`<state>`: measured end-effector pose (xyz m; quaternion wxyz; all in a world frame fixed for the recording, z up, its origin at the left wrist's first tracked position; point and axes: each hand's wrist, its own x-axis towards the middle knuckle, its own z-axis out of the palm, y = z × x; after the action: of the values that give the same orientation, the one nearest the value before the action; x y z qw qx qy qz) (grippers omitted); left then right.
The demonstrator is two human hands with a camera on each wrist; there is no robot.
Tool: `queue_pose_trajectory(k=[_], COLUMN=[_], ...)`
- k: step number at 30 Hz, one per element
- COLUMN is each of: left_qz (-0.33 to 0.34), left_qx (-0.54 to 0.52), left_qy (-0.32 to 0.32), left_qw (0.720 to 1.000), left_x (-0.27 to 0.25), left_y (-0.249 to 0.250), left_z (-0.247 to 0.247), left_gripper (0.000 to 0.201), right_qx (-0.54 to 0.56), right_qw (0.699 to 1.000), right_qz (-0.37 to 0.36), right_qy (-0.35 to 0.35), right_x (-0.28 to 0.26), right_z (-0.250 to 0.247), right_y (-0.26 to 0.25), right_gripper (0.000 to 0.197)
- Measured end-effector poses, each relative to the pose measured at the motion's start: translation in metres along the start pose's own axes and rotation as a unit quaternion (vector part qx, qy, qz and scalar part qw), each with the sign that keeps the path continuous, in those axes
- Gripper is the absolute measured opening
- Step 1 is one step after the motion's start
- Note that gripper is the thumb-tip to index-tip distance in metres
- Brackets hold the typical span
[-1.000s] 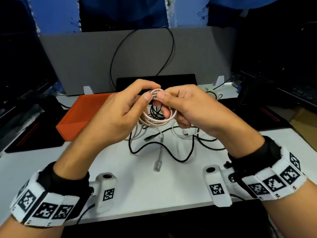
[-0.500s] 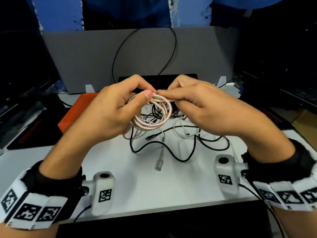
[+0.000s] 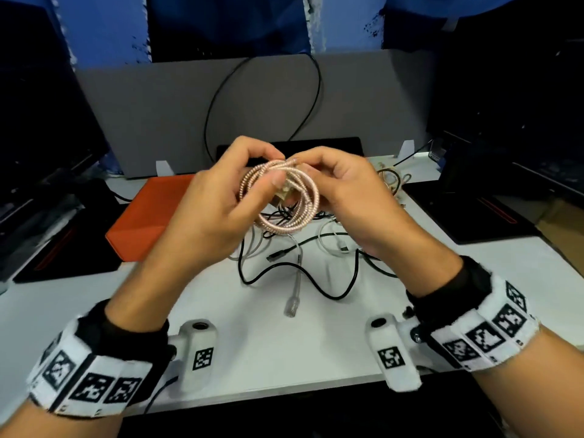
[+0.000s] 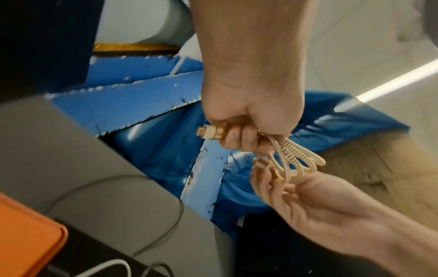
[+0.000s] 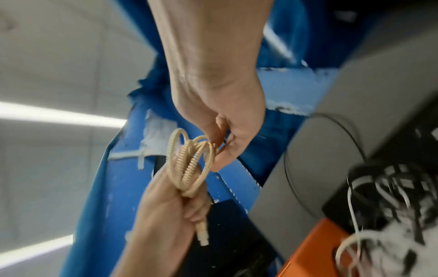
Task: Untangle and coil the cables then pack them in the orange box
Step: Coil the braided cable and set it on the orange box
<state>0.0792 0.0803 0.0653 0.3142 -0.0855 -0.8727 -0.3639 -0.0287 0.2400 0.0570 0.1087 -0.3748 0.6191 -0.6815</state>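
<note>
From my remote station I read no brand name or legible wording anywhere; the only markings are the black-and-white square fiducial patterns on the white wristbands [image 3: 91, 379] and on the two white camera housings [image 3: 202, 352] beside the wrists. Both hands are raised above the white table [image 3: 284, 358], knuckles toward the head camera, meeting at a rose-gold ribbed cable [image 3: 286, 197] wound into a small coil of several loops. The left hand [image 3: 215, 210] is closed around one side of the coil, its thumb pressed across the loops; in the left wrist view its curled fingers also clamp the cable's gold plug [image 4: 211, 132], which juts out from the fist. The right hand [image 3: 347, 197] pinches the far top of the coil between thumb and fingertips, the remaining fingers bent loosely; motion blur in the right wrist view leaves me unsure, I think, exactly how many fingers touch it. Under the hands, a tangle of black cables [image 3: 316, 279] and white cables [image 3: 331, 245] lies on the table, a clear-tipped network plug [image 3: 292, 306] nearest me. The orange box [image 3: 148, 222] sits on the table to the left of the tangle, just behind the left hand, apart from the held coil. A grey divider panel [image 3: 158, 112] stands behind.
</note>
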Motion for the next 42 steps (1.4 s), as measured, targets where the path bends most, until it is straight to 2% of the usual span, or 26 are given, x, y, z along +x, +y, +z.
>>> queue_pose_trajectory(k=[2, 4, 7, 9, 10, 11, 15, 19, 22, 25, 27, 29, 30, 32, 36, 39, 42], left_qz=[0.004, 0.004, 0.016, 0.022, 0.024, 0.027, 0.032, 0.015, -0.02, -0.05, -0.066, -0.083, -0.092, -0.108, -0.123, -0.13, -0.061], left_qx=[0.094, 0.121, 0.156, 0.179, 0.187, 0.193, 0.231, 0.272, 0.318, 0.347, 0.354, 0.359, 0.361, 0.36, 0.33, 0.23, 0.238], left_qy=[0.0, 0.015, 0.049, 0.064, 0.067, 0.066, 0.042, 0.002, -0.031, -0.029, -0.016, 0.002, 0.014, 0.033, 0.044, 0.012, -0.065], left_qw=[0.996, 0.993, 0.986, 0.982, 0.98, 0.979, 0.972, 0.962, 0.947, 0.936, 0.933, 0.93, 0.928, 0.926, 0.935, 0.965, 0.967], left_x=[-0.001, -0.001, 0.001, 0.001, 0.001, 0.0, 0.0, 0.0, 0.001, 0.001, 0.002, 0.002, 0.001, 0.0, -0.001, 0.0, 0.0], left_y=[-0.001, -0.002, -0.006, -0.008, -0.009, -0.01, -0.012, -0.013, -0.009, -0.01, -0.011, -0.008, -0.007, -0.003, 0.0, 0.0, -0.001], left_z=[0.002, 0.002, 0.002, 0.003, 0.003, 0.005, 0.012, 0.01, 0.009, 0.007, 0.004, 0.002, 0.002, 0.003, 0.002, -0.004, -0.005], left_gripper=[0.013, 0.015, 0.018, 0.02, 0.021, 0.023, 0.035, 0.033, 0.033, 0.035, 0.036, 0.033, 0.032, 0.029, 0.022, 0.026, 0.031], right_qx=[0.135, 0.213, 0.242, 0.23, 0.202, 0.168, 0.041, -0.165, -0.316, -0.412, -0.499, -0.6, -0.637, -0.669, -0.668, -0.643, -0.61], right_qw=[0.987, 0.964, 0.943, 0.94, 0.946, 0.955, 0.976, 0.967, 0.936, 0.909, 0.864, 0.796, 0.765, 0.734, 0.725, 0.742, 0.772], right_qz=[0.085, 0.142, 0.201, 0.21, 0.201, 0.188, 0.151, 0.119, 0.085, 0.007, -0.042, -0.056, -0.067, -0.1, -0.155, -0.17, -0.162], right_qy=[-0.026, -0.066, -0.113, -0.142, -0.152, -0.159, -0.154, -0.155, -0.126, -0.066, -0.051, -0.058, -0.06, -0.057, -0.069, -0.081, -0.072], right_x=[0.001, 0.001, 0.002, 0.002, 0.001, -0.001, -0.006, -0.005, -0.006, -0.013, -0.016, -0.017, -0.018, -0.02, -0.018, -0.016, -0.012], right_z=[0.003, 0.002, 0.0, -0.001, -0.001, 0.001, 0.008, 0.005, 0.002, 0.004, 0.01, 0.017, 0.018, 0.02, 0.019, 0.012, 0.006], right_y=[0.002, 0.005, 0.008, 0.007, 0.007, 0.007, 0.006, 0.002, 0.0, -0.003, -0.005, -0.006, -0.005, -0.005, -0.007, -0.01, -0.008], right_gripper=[0.016, 0.02, 0.032, 0.049, 0.056, 0.054, 0.003, 0.01, 0.022, 0.019, 0.023, 0.054, 0.059, 0.057, 0.046, 0.037, 0.036])
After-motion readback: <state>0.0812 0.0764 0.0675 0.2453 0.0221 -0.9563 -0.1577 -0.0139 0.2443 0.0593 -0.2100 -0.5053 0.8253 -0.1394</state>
